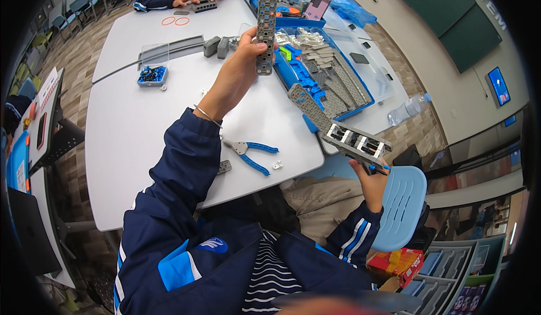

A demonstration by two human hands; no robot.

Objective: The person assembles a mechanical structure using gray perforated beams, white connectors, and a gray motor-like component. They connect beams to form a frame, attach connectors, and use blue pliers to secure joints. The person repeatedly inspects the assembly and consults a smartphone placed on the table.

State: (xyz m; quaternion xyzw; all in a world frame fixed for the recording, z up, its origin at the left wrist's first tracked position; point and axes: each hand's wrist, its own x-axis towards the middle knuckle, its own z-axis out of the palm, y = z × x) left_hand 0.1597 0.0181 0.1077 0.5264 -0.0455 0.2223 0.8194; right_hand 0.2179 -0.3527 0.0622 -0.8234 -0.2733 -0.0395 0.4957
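Note:
Raised over the table, my left hand [239,64] grips a long grey perforated building plate [266,33], which stands nearly upright. My right hand [371,184], off the table's near right edge, is closed on the end of a building-piece assembly [358,142]. Grey plates, white blocks and black parts make up that assembly, and a long grey plate sticks out toward the parts bin. Pliers with blue handles [256,150] lie spread on the table next to my left sleeve. Small white connectors [278,165] sit beside them. A short grey piece [224,167] is partly covered by my sleeve.
A blue parts bin [360,105] with grey plates stands right of my left hand. A small clear box of blue pins [152,77] is at left. Across the table, another person's hands touch a grey piece [204,5]. A water bottle [408,110] lies at right.

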